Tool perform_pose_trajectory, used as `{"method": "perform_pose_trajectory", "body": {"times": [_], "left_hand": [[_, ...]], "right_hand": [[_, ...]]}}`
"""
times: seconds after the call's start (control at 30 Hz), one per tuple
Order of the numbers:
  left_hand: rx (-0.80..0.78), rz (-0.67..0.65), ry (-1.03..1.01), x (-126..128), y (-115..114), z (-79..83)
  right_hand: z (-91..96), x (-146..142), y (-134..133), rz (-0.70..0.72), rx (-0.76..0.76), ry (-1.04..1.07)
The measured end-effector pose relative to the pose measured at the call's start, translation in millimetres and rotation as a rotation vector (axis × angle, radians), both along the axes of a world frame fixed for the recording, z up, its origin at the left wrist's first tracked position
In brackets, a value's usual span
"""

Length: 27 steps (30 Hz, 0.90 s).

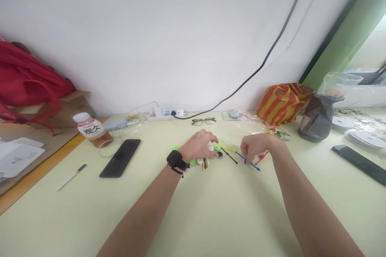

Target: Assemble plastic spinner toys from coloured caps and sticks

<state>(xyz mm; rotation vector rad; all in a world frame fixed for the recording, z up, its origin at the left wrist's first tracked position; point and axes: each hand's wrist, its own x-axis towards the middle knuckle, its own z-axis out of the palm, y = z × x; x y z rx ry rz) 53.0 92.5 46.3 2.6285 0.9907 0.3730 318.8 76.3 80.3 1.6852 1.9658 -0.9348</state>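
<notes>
My left hand (pixel 199 144), with a black watch (pixel 177 160) on its wrist, hovers over a cluster of small round pieces. Its thumb and forefinger curve apart around a green-topped piece (pixel 217 148) and a white piece (pixel 211 149); contact cannot be made out. A dark round piece (pixel 220 155) lies by the thumb tip. To the right, my right hand (pixel 255 147) points down with its fingers closed on a thin blue arrow-tipped stick (pixel 255 167). Close to it are a black stick (pixel 230 156) and a red stick (pixel 261 158). More coloured strips (pixel 205 164) lie below my left hand.
Eyeglasses (pixel 204 121) and a power strip (pixel 165 115) sit along the wall. At left are a phone (pixel 120 158), a pen (pixel 71 177) and a bottle (pixel 93 130). A striped bag (pixel 283 104), a grey bag (pixel 317 118) and a dark flat object (pixel 360 164) occupy the right.
</notes>
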Motion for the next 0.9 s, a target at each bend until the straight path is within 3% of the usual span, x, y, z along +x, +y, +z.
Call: {"method": "perform_pose_trajectory", "body": {"times": [0.17, 0.5, 0.73, 0.9], "left_hand": [[-0.071, 0.026, 0.037, -4, 4, -0.3], [-0.046, -0.016, -0.013, -5, 5, -4.7], [0.046, -0.024, -0.063, 10, 1, -17.9], [0.033, -0.019, -0.131, 3, 2, -11.8]], "right_hand": [[10.3, 3, -6, -0.031, 0.141, 0.318], [8.2, -8, -7, -0.177, 0.168, 0.648], [8.7, -10, -4, -0.185, 0.303, 0.696], [9.6, -16, -4, -0.21, 0.357, 0.705]]}}
